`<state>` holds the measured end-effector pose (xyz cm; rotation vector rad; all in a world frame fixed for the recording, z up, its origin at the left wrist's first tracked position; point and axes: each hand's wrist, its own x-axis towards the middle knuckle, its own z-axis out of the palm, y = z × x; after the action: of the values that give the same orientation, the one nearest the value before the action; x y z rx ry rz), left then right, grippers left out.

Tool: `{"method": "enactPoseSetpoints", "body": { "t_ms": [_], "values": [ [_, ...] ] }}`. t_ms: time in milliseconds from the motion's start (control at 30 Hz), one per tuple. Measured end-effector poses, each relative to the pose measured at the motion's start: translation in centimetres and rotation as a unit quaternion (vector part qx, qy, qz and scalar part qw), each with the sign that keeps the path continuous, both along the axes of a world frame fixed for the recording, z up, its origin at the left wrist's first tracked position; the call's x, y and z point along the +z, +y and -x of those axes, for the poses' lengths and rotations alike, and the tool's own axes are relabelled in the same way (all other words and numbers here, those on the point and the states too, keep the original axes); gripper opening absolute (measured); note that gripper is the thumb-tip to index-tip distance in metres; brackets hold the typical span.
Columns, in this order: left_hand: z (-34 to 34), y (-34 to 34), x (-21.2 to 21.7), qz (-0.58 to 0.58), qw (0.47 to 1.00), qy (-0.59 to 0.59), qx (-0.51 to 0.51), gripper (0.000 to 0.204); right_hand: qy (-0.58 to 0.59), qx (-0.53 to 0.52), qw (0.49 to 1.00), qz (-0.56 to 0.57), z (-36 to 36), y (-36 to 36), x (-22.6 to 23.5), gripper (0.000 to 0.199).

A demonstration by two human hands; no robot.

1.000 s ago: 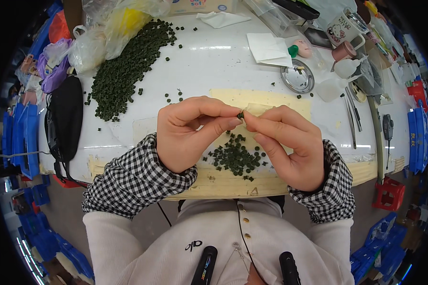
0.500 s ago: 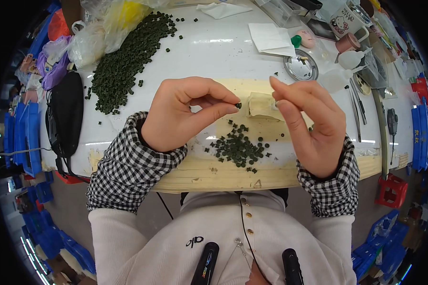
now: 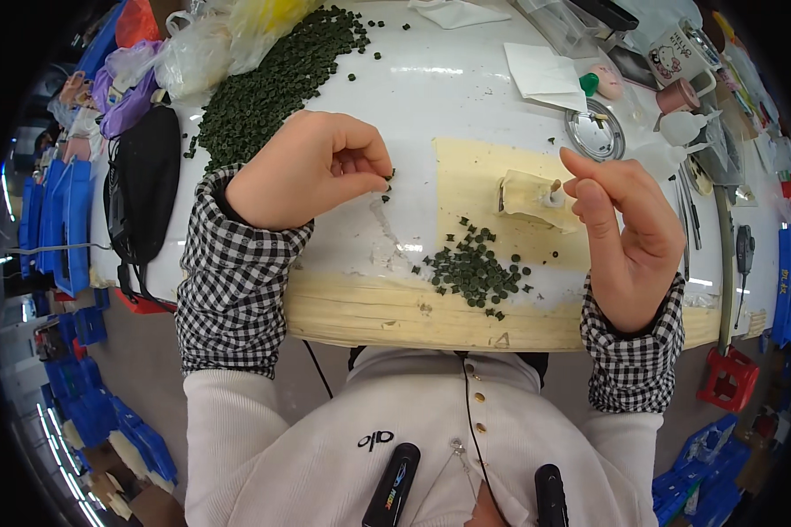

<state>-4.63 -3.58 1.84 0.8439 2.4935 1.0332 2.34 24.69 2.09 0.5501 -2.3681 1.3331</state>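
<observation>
My left hand (image 3: 312, 167) is over the left-middle of the table, thumb and fingers curled in a pinch. A small dark green part (image 3: 391, 175) shows at its fingertips, and another dark green piece (image 3: 385, 198) is just below the thumb. My right hand (image 3: 631, 233) is raised to the right of a beige-wrapped block (image 3: 527, 195), its thumb against the bent fingers; whatever they may hold is hidden. On the block stands a small white, brown-tipped piece (image 3: 553, 197). In front of it lies a loose group of dark green parts (image 3: 479, 270).
A large heap of dark green parts (image 3: 268, 92) spreads at the far left, beside plastic bags (image 3: 193, 61) and a black pouch (image 3: 141, 189). A round metal dish (image 3: 596, 132), white paper (image 3: 543, 75), a mug (image 3: 679, 57) and tweezers (image 3: 682, 220) occupy the right side.
My left hand has moved left, away from the block and toward the large heap. My right hand stays beside the block, its fingers drawn closer together. The whole view has shifted slightly.
</observation>
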Motion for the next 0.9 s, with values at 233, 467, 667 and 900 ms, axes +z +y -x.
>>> {"method": "enactPoseSetpoints", "body": {
  "t_ms": [233, 467, 667, 900],
  "values": [
    [-0.1, 0.4, -1.1, 0.078, 0.997, -0.022, -0.014, 0.009, 0.006, -0.04, 0.998, 0.045, 0.0, 0.9, -0.1, 0.018],
    [0.0, 0.6, -0.9, 0.007, 0.999, -0.004, 0.034, 0.006, -0.025, -0.126, 0.991, 0.035, -1.0, 5.4, 0.2, 0.017],
    [-1.2, 2.1, -0.7, -0.153, 0.982, -0.06, 0.097, 0.008, -0.124, -0.134, 0.971, -0.154, -2.9, 9.3, -1.7, 0.01],
    [-1.2, 2.5, -2.2, -0.333, 0.892, -0.299, 0.069, 0.021, -0.052, -0.079, 0.95, -0.299, -2.6, 9.3, -2.9, 0.009]
  ]
}}
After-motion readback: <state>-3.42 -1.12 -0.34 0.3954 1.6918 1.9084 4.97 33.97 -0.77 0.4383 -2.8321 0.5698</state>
